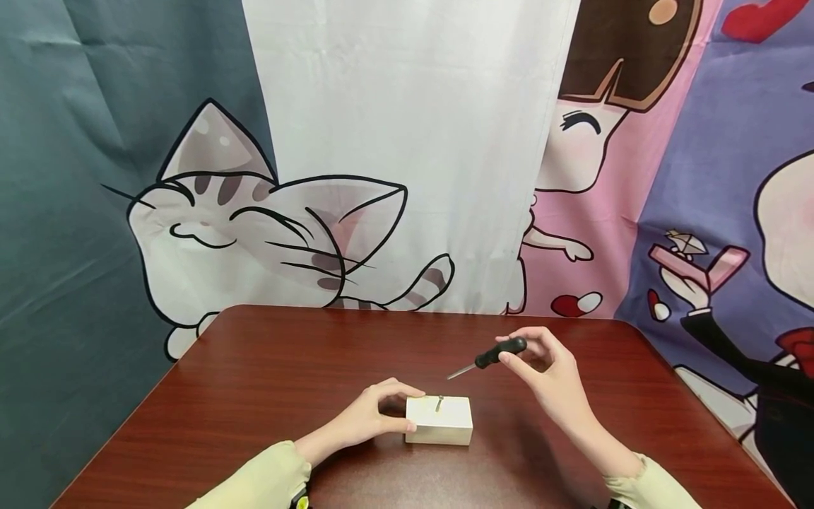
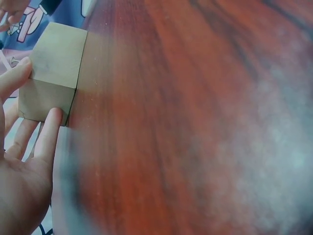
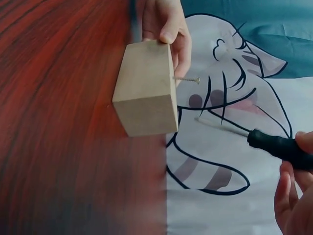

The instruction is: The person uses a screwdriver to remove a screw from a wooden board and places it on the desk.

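Note:
A pale wooden block (image 1: 439, 433) lies on the table, with a screw (image 1: 439, 404) standing up from its top face. My left hand (image 1: 375, 411) grips the block's left end between thumb and fingers; the left wrist view shows the thumb at the upper edge of the block (image 2: 58, 54). In my right hand (image 1: 552, 375) a screwdriver (image 1: 500, 351) with a black handle is pinched, its metal shaft tilted down to the left. The screwdriver's tip is apart from the screw (image 3: 188, 80), above and slightly right of it in the head view.
The reddish-brown wooden table (image 1: 286, 353) extends around the block on all sides. Behind its far edge hangs a curtain (image 1: 407, 106) printed with a cartoon cat and figures.

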Demonstrator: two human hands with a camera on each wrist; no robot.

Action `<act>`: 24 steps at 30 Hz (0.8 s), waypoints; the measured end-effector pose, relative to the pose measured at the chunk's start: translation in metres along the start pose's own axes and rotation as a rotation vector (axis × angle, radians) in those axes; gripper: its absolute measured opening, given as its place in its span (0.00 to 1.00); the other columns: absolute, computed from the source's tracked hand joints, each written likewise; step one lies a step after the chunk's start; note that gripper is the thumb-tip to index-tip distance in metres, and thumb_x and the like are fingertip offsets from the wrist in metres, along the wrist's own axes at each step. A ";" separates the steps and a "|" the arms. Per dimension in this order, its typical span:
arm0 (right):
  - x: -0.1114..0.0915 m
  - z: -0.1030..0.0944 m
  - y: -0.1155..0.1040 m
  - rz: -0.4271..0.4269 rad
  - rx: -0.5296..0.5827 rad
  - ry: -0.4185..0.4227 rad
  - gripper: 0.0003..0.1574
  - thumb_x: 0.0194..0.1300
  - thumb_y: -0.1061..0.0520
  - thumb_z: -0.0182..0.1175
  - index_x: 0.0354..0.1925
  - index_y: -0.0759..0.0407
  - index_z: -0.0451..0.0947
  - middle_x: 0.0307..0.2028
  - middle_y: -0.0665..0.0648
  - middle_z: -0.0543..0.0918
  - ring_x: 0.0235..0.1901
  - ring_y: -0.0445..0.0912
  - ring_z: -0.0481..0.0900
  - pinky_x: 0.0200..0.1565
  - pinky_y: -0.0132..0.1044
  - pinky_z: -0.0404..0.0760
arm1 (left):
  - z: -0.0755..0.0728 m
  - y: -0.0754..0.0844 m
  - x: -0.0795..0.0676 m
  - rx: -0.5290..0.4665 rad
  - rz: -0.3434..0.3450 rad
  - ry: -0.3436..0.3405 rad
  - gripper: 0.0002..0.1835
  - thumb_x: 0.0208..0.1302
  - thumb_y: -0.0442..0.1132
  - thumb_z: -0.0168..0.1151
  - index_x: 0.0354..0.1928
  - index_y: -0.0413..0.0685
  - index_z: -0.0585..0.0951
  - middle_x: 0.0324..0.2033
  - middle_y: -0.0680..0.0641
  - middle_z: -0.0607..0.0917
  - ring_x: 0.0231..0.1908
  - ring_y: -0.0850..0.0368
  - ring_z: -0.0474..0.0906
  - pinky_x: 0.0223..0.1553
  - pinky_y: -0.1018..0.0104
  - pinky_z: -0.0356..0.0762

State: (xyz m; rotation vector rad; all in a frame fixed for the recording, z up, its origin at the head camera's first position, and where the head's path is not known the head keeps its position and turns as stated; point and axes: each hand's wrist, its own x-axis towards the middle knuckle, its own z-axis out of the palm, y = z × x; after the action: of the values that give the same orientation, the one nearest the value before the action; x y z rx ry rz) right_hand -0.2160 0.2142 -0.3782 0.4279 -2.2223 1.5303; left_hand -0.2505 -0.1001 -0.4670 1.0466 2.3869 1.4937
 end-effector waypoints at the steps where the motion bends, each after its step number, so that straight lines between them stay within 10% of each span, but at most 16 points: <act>1: -0.001 -0.002 0.001 0.003 -0.002 0.004 0.20 0.61 0.59 0.69 0.51 0.55 0.76 0.45 0.50 0.90 0.30 0.42 0.85 0.35 0.29 0.80 | 0.000 0.000 0.000 0.004 -0.005 -0.001 0.27 0.57 0.47 0.73 0.59 0.52 0.80 0.50 0.49 0.82 0.49 0.65 0.81 0.54 0.68 0.77; 24: -0.031 -0.036 0.020 0.022 -0.358 -0.031 0.19 0.51 0.66 0.73 0.34 0.53 0.73 0.39 0.51 0.89 0.31 0.32 0.84 0.33 0.22 0.79 | -0.002 0.006 0.000 0.027 -0.028 -0.008 0.25 0.57 0.47 0.73 0.58 0.57 0.81 0.50 0.50 0.83 0.50 0.60 0.80 0.56 0.63 0.76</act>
State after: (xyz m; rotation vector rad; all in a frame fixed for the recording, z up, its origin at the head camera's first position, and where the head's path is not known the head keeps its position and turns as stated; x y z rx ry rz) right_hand -0.1929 0.2553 -0.3986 0.3178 -2.4649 1.1063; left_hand -0.2481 -0.0999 -0.4615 1.0188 2.4122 1.4501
